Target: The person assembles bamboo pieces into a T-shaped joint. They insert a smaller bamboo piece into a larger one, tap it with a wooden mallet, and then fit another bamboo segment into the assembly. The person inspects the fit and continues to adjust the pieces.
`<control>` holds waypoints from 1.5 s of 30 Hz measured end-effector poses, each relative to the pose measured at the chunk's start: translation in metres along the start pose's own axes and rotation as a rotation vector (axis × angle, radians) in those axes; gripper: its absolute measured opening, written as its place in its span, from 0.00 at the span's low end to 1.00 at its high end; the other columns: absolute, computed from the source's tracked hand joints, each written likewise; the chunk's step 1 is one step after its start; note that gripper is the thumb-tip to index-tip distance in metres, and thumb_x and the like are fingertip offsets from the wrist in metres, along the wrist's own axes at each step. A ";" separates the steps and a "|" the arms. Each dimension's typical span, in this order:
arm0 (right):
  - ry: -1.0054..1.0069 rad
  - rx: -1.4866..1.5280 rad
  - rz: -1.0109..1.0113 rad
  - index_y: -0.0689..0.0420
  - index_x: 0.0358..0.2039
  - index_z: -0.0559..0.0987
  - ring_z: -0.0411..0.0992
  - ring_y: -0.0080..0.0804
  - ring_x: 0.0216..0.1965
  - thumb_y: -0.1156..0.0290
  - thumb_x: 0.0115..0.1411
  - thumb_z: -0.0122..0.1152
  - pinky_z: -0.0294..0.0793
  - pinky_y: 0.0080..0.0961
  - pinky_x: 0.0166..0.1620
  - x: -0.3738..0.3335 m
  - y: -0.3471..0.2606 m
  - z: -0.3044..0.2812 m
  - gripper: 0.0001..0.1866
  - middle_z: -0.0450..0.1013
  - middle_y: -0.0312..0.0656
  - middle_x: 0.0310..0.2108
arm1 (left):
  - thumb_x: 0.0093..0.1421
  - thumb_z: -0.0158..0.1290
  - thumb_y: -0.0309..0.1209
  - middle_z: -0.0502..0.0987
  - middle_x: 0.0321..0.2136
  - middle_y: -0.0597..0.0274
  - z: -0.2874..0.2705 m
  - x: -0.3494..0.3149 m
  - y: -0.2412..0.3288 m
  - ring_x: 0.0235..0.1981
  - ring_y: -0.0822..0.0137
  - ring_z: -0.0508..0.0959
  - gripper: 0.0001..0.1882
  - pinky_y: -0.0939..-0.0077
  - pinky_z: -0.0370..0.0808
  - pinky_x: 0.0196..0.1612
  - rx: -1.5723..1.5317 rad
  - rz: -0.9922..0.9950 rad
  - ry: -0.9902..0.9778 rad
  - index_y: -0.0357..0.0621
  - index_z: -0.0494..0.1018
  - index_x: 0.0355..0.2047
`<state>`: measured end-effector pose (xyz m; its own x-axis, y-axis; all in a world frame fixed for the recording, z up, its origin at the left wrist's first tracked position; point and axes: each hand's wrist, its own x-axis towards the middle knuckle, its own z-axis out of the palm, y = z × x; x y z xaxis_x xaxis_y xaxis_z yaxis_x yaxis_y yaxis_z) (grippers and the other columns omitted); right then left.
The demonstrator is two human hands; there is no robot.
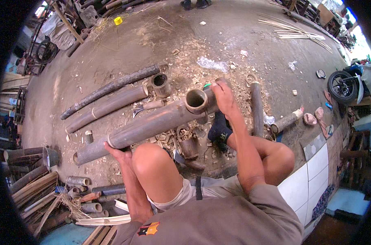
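A thick bamboo pole (pixel 148 126) lies slantwise before me, above my raised knee. Near its right end a short bamboo tube (pixel 196 101) stands set into it, its open mouth upward. My left hand (pixel 121 154) holds the pole from below by a pale joint ring, thumb against its side. My right hand (pixel 224 96) is closed over the pole's right end, just past the tube. Something small and green (pixel 206 85) shows beside those fingers; its kind is unclear. Beyond the pole lies a bladed tool with a wooden handle (pixel 153 104).
Two more bamboo poles (pixel 108 109) and a short bamboo tube (pixel 161 86) lie beyond. Close to my foot are a bamboo piece with shavings (pixel 188 147) and a curved blade (pixel 179 158). Wood chips cover the floor. Bamboo offcuts (pixel 91 207) are piled left; a wheel (pixel 341 87) stands right.
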<state>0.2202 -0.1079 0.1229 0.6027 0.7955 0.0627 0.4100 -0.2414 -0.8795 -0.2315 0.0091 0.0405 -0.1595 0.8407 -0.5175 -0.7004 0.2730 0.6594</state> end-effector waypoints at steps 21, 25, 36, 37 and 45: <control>-0.152 0.108 0.252 0.60 0.56 0.79 0.72 0.58 0.56 0.52 0.72 0.48 0.68 0.42 0.60 -0.017 0.043 0.014 0.26 0.74 0.64 0.53 | 0.60 0.50 0.69 0.68 0.65 0.56 -0.001 -0.019 -0.008 0.65 0.51 0.68 0.45 0.43 0.64 0.68 -0.073 0.195 0.099 0.51 0.66 0.67; -0.152 -0.068 0.127 0.65 0.62 0.74 0.69 0.56 0.64 0.47 0.73 0.46 0.64 0.40 0.67 -0.013 0.002 -0.013 0.34 0.71 0.64 0.61 | 0.59 0.46 0.70 0.62 0.70 0.53 0.065 -0.061 0.010 0.68 0.46 0.63 0.48 0.38 0.62 0.69 -0.199 0.255 0.035 0.52 0.61 0.70; -0.106 0.675 -0.324 0.56 0.71 0.64 0.76 0.47 0.59 0.30 0.71 0.37 0.72 0.42 0.63 -0.022 -0.198 -0.038 0.45 0.75 0.57 0.59 | 0.64 0.43 0.68 0.65 0.68 0.52 0.113 -0.084 0.088 0.66 0.46 0.68 0.45 0.41 0.68 0.67 -0.204 0.262 -0.220 0.49 0.60 0.70; -0.060 0.710 -0.354 0.56 0.71 0.65 0.76 0.47 0.59 0.32 0.72 0.37 0.72 0.42 0.62 -0.021 -0.196 -0.033 0.43 0.75 0.56 0.59 | 0.64 0.43 0.69 0.65 0.68 0.52 0.114 -0.086 0.094 0.66 0.46 0.68 0.45 0.41 0.67 0.67 -0.191 0.268 -0.210 0.50 0.60 0.70; 0.195 0.332 -0.231 0.68 0.67 0.65 0.69 0.52 0.62 0.52 0.64 0.67 0.66 0.43 0.66 -0.159 -0.078 -0.033 0.41 0.70 0.60 0.60 | 0.62 0.46 0.71 0.64 0.69 0.49 0.106 -0.091 0.140 0.67 0.41 0.66 0.47 0.28 0.62 0.65 -0.141 0.221 -0.122 0.54 0.60 0.70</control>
<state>0.1151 -0.2336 0.1971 0.6521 0.6800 0.3353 0.3266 0.1471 -0.9336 -0.2418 0.0206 0.2375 -0.2402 0.9251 -0.2940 -0.7488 0.0162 0.6626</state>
